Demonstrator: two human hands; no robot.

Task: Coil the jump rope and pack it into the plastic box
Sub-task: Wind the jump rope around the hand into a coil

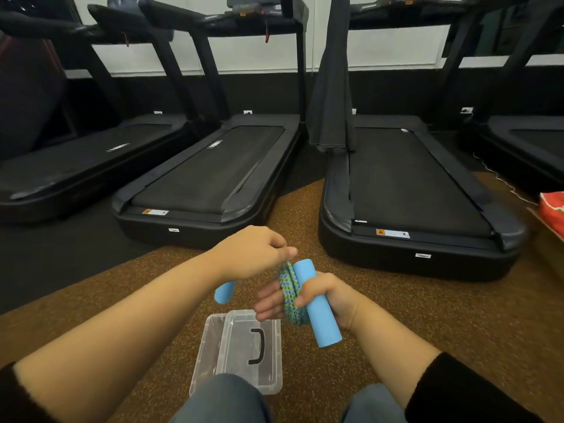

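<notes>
The jump rope has a blue-green braided cord (pixel 290 293) and two light blue foam handles. My right hand (pixel 323 300) grips one handle (pixel 317 315), with several turns of cord wound around its fingers. My left hand (pixel 256 248) pinches the cord just above the coil. The second handle (pixel 225 292) hangs below my left wrist. On the floor under my hands, between my knees, lies the clear plastic box (pixel 207 355), its clear lid with a black handle (pixel 259 346) resting askew over it.
I sit on speckled brown rubber flooring (pixel 412 315). Black treadmills stand ahead: one at centre (pixel 210 175), one at right (pixel 409 190), others at both edges. A red bag (pixel 554 209) lies at the far right. A white cable (pixel 503 181) runs along the floor.
</notes>
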